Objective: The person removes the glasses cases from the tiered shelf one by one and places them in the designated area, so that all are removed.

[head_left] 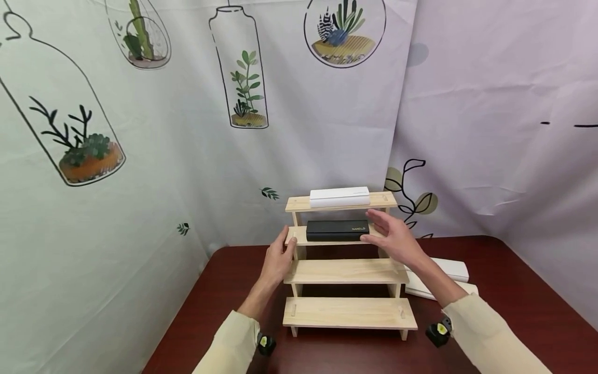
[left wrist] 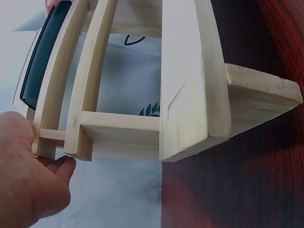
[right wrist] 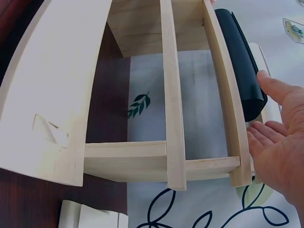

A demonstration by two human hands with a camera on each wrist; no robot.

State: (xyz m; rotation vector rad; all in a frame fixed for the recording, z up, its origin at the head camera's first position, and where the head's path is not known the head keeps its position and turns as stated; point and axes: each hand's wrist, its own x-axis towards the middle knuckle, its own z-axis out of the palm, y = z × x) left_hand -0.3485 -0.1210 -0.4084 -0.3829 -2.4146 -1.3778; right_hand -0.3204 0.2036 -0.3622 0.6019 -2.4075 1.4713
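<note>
Apparently positioning: left hand (head_left: 278, 258) pinches pale wooden four-tier stand (head_left: 345, 271); right hand (head_left: 395, 240), fingers extended, grips nothing. Between both hands' fingers, long black rectangular case (head_left: 334, 231) sits shelved. Next probably wants gentle squaring.

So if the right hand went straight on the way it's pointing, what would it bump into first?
Most likely the near end of the black case: the right hand points toward the black case. They may already touch; depth is hard to tell.
</note>
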